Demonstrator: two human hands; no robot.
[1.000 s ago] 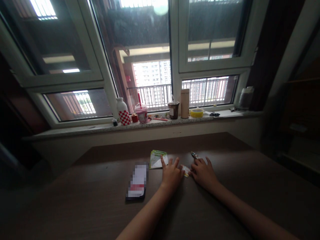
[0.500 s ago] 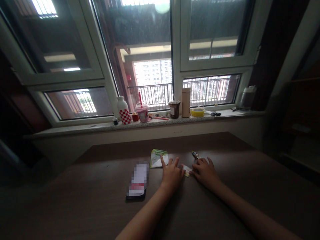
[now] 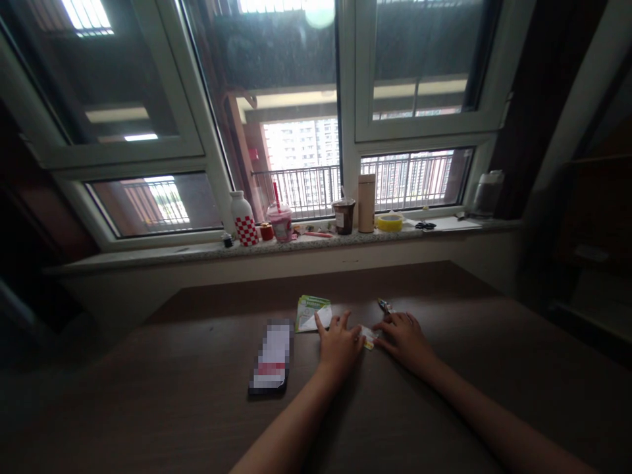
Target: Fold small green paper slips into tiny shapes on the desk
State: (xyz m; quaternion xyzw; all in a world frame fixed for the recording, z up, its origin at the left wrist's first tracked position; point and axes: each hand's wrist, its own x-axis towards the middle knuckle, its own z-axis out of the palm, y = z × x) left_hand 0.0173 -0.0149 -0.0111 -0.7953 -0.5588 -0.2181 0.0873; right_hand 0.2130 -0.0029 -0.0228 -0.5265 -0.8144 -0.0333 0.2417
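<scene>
A small, flat white-and-yellow paper piece (image 3: 368,338) lies on the broad brown desk (image 3: 162,395) between the two bare hands. The left hand (image 3: 338,345) is spread, its thumb at the paper's left edge; the right hand (image 3: 407,340) is bent beside the other edge, and whether it pinches anything I cannot tell. On the speckled grey sill (image 3: 207,253), a clear domed cup (image 3: 281,227) holds something pink, and a labelled cup (image 3: 348,218) something dark brown.

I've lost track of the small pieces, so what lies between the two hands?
In the head view, a small white-and-yellow piece lies on the table between the left hand and the right hand.
</scene>
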